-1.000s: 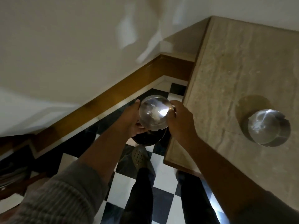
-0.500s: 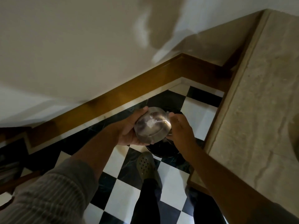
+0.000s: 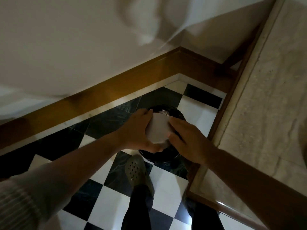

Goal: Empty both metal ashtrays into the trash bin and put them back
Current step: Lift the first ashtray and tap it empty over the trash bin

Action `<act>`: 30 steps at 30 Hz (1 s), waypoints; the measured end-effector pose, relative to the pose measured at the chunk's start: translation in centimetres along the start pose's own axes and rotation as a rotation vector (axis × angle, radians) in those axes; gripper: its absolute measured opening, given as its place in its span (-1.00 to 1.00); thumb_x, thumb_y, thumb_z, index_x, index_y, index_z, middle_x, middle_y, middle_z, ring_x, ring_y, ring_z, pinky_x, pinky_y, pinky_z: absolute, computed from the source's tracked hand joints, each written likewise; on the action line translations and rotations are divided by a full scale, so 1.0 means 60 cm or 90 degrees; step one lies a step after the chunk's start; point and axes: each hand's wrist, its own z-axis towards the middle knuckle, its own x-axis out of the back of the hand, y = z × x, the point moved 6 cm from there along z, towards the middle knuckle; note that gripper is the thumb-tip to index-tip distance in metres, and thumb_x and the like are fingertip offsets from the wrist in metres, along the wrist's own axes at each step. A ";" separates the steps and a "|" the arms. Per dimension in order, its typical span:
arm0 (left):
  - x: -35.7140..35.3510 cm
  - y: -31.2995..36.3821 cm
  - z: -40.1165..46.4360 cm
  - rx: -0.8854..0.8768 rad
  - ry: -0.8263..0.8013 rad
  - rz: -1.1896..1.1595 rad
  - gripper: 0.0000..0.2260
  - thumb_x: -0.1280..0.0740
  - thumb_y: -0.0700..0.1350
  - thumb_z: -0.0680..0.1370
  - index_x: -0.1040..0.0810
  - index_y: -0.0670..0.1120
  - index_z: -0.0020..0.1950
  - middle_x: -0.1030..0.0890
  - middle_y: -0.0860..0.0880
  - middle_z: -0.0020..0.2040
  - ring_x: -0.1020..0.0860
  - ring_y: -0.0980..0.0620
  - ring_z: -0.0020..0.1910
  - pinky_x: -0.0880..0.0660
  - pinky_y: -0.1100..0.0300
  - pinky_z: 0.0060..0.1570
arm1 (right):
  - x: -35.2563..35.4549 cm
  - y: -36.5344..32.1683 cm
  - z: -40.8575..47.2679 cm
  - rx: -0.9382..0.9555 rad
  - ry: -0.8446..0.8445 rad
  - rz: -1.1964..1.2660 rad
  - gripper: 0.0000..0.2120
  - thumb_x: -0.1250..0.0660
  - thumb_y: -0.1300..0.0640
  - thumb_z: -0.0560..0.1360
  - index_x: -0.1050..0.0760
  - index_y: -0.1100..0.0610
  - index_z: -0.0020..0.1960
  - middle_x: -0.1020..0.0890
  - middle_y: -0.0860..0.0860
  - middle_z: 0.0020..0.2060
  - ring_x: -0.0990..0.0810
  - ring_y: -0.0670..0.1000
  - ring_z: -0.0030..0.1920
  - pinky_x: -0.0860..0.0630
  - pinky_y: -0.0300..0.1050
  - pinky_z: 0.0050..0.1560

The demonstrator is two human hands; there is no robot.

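Observation:
I hold one metal ashtray (image 3: 158, 127) between both hands, turned over so its pale flat bottom faces me. It hangs just above the round black trash bin (image 3: 162, 156) on the floor. My left hand (image 3: 139, 131) grips its left side and my right hand (image 3: 184, 138) its right side. Some pale rubbish shows inside the bin past the ashtray's far edge. The second ashtray is out of view.
A beige stone tabletop (image 3: 265, 113) with a wooden edge fills the right side. The floor is black-and-white checkered tile, bordered by a wooden skirting board (image 3: 116, 85) along the wall. My foot in a green clog (image 3: 137, 173) stands just before the bin.
The ashtray went from facing up with ash showing to upside down over the bin. Both hands moved lower and forward with it, and the view swung left, losing the second ashtray.

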 end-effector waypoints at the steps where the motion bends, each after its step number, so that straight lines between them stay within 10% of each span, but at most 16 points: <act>1: -0.001 0.004 0.001 -0.030 0.028 0.052 0.22 -0.40 0.45 0.12 0.01 -0.11 0.59 -0.17 -0.07 0.51 -0.21 -0.08 0.44 -0.26 0.07 0.43 | -0.001 -0.004 -0.006 0.041 -0.015 -0.060 -0.37 -0.09 -0.16 0.58 -0.13 0.15 0.54 -0.24 0.14 0.52 -0.28 0.12 0.48 -0.24 -0.14 0.41; 8: -0.004 0.014 -0.003 -0.116 0.139 0.119 0.19 -0.35 0.51 0.12 -0.09 -0.14 0.54 -0.24 -0.17 0.50 -0.23 -0.14 0.46 -0.15 0.05 0.46 | -0.005 -0.024 -0.039 0.173 -0.042 -0.294 -0.04 -0.09 -0.44 0.45 -0.05 0.26 0.55 -0.01 0.24 0.56 -0.05 0.20 0.56 -0.31 0.07 0.44; 15: 0.000 0.031 0.011 -0.160 0.113 0.138 0.16 -0.39 0.48 0.15 -0.13 -0.15 0.55 -0.26 -0.17 0.51 -0.24 -0.14 0.48 -0.24 -0.09 0.49 | 0.018 -0.064 -0.068 0.294 0.175 -0.352 -0.03 -0.05 -0.46 0.45 -0.10 0.33 0.50 -0.09 0.31 0.52 -0.08 0.26 0.55 -0.10 0.15 0.52; 20: 0.004 0.054 0.021 -0.197 0.125 0.169 0.15 -0.43 0.43 0.13 -0.18 -0.19 0.52 -0.33 -0.21 0.46 -0.32 -0.18 0.40 -0.31 -0.09 0.44 | -0.046 -0.050 -0.085 0.195 0.002 -0.399 0.10 -0.07 -0.56 0.35 -0.12 0.30 0.52 -0.11 0.25 0.54 -0.04 0.22 0.55 -0.21 0.23 0.47; 30: -0.001 0.040 0.018 -0.205 0.095 0.163 0.14 -0.42 0.44 0.17 -0.17 -0.20 0.54 -0.29 -0.21 0.50 -0.25 -0.16 0.48 -0.18 -0.06 0.52 | -0.026 -0.049 -0.068 0.196 0.035 -0.363 0.09 -0.08 -0.55 0.35 -0.15 0.30 0.52 -0.15 0.25 0.54 -0.06 0.22 0.55 -0.14 0.15 0.52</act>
